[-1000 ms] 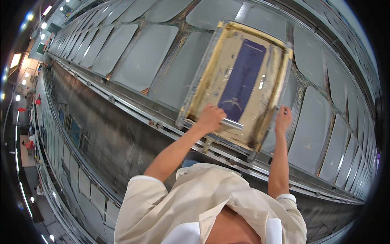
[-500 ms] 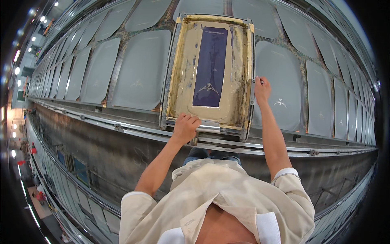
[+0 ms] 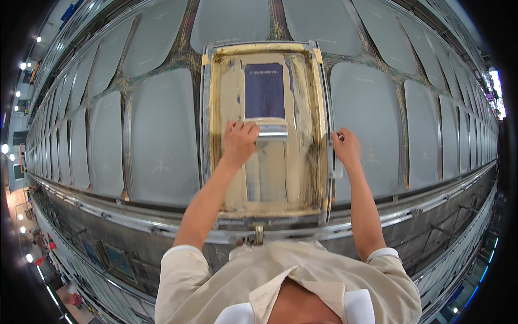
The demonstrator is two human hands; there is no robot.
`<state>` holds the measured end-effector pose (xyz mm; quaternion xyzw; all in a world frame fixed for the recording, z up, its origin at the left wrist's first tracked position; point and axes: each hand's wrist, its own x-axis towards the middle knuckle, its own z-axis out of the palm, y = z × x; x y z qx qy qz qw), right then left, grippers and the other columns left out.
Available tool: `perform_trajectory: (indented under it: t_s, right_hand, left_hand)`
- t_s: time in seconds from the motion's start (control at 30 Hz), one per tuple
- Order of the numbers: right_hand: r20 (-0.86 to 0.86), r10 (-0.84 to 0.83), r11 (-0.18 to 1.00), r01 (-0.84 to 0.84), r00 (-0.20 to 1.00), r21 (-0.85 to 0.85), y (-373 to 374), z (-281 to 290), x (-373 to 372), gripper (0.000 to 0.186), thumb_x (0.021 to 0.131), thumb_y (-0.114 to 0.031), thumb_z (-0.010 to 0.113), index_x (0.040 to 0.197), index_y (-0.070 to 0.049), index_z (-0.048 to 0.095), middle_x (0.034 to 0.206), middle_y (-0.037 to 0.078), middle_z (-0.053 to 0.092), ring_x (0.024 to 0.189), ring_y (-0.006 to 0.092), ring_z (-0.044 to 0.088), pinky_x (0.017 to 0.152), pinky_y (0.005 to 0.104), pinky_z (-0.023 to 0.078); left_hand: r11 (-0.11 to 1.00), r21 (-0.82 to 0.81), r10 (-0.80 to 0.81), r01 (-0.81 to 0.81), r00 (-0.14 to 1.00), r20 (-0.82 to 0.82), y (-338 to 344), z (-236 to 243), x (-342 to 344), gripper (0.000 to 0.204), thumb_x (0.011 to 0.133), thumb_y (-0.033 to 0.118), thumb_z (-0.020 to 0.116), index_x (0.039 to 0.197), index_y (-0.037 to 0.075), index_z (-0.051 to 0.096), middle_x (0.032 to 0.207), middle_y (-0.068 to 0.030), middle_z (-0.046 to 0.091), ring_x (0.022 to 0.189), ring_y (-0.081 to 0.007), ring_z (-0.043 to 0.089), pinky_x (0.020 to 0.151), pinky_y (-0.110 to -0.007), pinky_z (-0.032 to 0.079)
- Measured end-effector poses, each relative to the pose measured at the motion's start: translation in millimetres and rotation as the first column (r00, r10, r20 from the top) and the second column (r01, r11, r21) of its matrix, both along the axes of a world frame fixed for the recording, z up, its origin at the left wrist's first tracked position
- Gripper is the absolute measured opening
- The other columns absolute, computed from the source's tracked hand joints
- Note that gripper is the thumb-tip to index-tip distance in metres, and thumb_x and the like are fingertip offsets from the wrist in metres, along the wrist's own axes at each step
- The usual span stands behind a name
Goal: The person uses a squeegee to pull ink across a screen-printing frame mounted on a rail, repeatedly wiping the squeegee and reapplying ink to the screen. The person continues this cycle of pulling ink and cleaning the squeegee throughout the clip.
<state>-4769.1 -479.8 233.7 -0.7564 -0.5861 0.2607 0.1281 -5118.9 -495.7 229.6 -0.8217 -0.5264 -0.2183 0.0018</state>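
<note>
Our left hand (image 3: 239, 141) grips the squeegee (image 3: 268, 129), pressing paste across the printing screen (image 3: 265, 127); our right hand (image 3: 345, 149) clasps the frame edge (image 3: 328, 129), steadying it.

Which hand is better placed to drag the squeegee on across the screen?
Left. The left hand already grips the metal squeegee inside the yellow-stained printing frame; the right hand only steadies the frame's right edge.
</note>
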Motion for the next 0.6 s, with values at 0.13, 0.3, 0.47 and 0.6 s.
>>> perform_trajectory:
  t_s: [0.13, 0.3, 0.47, 0.6]
  right_hand:
    - [-0.175, 0.222, 0.941, -0.164, 0.959, 0.296, 79, 25, -26, 0.039, 0.091, -0.037, 0.072, 0.116, -0.007, 0.068, 0.108, 0.016, 0.069, 0.104, 0.0349, 0.065, 0.089, 0.0429, 0.052]
    - [-0.092, 0.626, 0.693, -0.499, 0.774, 0.521, 203, 52, -90, 0.047, 0.085, -0.035, 0.078, 0.121, -0.006, 0.067, 0.113, 0.015, 0.069, 0.099, 0.0286, 0.066, 0.083, 0.0394, 0.052]
    - [0.018, 0.698, 0.716, -0.699, 0.715, 0.000, 286, 62, -143, 0.042, 0.078, -0.035, 0.078, 0.107, -0.006, 0.070, 0.098, 0.016, 0.073, 0.093, 0.0333, 0.070, 0.082, 0.0425, 0.056]
    - [0.151, 0.710, 0.688, -0.723, 0.688, 0.062, 309, 24, -153, 0.032, 0.076, -0.031, 0.077, 0.095, -0.006, 0.072, 0.085, 0.016, 0.072, 0.080, 0.0347, 0.069, 0.073, 0.0439, 0.055]
  left_hand:
    - [0.998, 0.049, -0.023, 0.025, 0.999, -0.042, 132, -7, -7, 0.032, 0.068, 0.003, 0.069, 0.098, 0.013, 0.072, 0.099, -0.0018, 0.073, 0.091, -0.0226, 0.066, 0.085, -0.039, 0.042]
    - [0.980, -0.196, -0.057, 0.045, 0.997, -0.057, 225, 32, -13, 0.019, 0.073, 0.016, 0.075, 0.092, 0.013, 0.075, 0.088, -0.0096, 0.072, 0.085, -0.0319, 0.067, 0.083, -0.044, 0.046]
    - [0.924, -0.382, -0.027, -0.006, 0.996, -0.080, 279, 45, -17, 0.026, 0.074, 0.028, 0.080, 0.094, 0.011, 0.074, 0.087, -0.0112, 0.072, 0.086, -0.0327, 0.068, 0.083, -0.044, 0.049]
    - [0.866, -0.499, -0.024, -0.039, 0.993, -0.119, 303, 31, -15, 0.029, 0.073, 0.031, 0.080, 0.094, 0.011, 0.074, 0.090, -0.0118, 0.074, 0.087, -0.0324, 0.070, 0.079, -0.044, 0.054]
